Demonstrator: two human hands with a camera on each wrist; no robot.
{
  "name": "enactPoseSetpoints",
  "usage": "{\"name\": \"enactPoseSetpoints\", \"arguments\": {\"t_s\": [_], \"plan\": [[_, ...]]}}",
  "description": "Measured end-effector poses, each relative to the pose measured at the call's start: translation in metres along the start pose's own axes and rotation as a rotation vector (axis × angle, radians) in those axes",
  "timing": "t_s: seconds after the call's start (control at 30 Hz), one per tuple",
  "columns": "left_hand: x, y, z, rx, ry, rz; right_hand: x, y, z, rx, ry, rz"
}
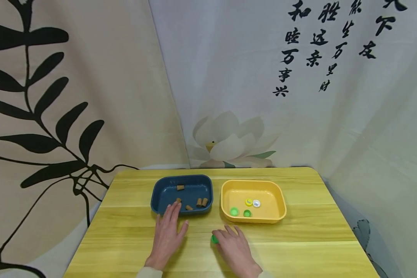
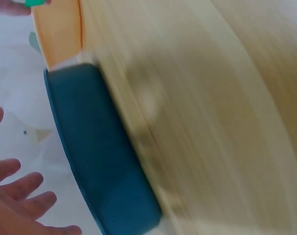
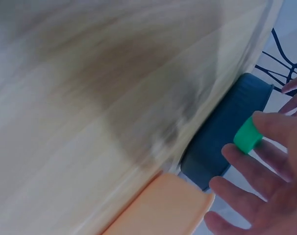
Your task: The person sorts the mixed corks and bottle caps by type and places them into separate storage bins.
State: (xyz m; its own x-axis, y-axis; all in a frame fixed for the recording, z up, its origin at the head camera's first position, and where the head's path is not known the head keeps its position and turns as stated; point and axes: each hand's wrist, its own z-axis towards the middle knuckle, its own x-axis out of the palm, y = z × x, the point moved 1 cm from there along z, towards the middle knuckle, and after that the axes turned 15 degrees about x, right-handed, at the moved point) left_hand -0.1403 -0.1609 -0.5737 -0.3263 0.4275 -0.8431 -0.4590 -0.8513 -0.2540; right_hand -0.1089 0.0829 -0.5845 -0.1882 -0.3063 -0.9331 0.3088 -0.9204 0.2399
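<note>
Between thumb and fingertips my right hand [image 1: 235,249] pinches a green bottle cap [image 1: 214,239], in front of the yellow tray. The right wrist view shows the green bottle cap [image 3: 247,135] with the other fingers spread apart. My left hand [image 1: 168,236] reaches to the front edge of the blue tray [image 1: 166,193], its fingers extended and spread, nothing held. Small brown corks [image 1: 180,187] lie scattered inside that tray, one of them partly hidden behind the left fingertips. Beside the blue tray in the left wrist view, the left hand's fingers [image 2: 31,200] are loosely spread.
On the right stands the yellow tray [image 1: 253,189] with several bottle caps in it: green [image 1: 247,213], light green [image 1: 234,211], yellow [image 1: 248,202] and white [image 1: 256,203]. Both trays sit toward the back of a wood-grain table [image 1: 299,247]. A printed curtain [image 1: 229,58] hangs behind it.
</note>
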Motion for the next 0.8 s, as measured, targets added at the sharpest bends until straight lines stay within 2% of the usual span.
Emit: {"name": "enactPoseSetpoints", "arguments": {"t_s": [0.3, 0.5, 0.8], "plan": [[0.015, -0.026, 0.012, 0.141, 0.024, 0.024, -0.017, -0.017, -0.011, 0.022, -0.044, 0.036], [0.023, -0.044, 0.018, 0.219, 0.048, 0.039, -0.027, -0.027, -0.014, 0.026, -0.144, 0.051], [0.038, -0.072, 0.024, 0.285, 0.181, 0.064, -0.042, -0.047, -0.010, 0.047, -0.292, 0.095]]}}
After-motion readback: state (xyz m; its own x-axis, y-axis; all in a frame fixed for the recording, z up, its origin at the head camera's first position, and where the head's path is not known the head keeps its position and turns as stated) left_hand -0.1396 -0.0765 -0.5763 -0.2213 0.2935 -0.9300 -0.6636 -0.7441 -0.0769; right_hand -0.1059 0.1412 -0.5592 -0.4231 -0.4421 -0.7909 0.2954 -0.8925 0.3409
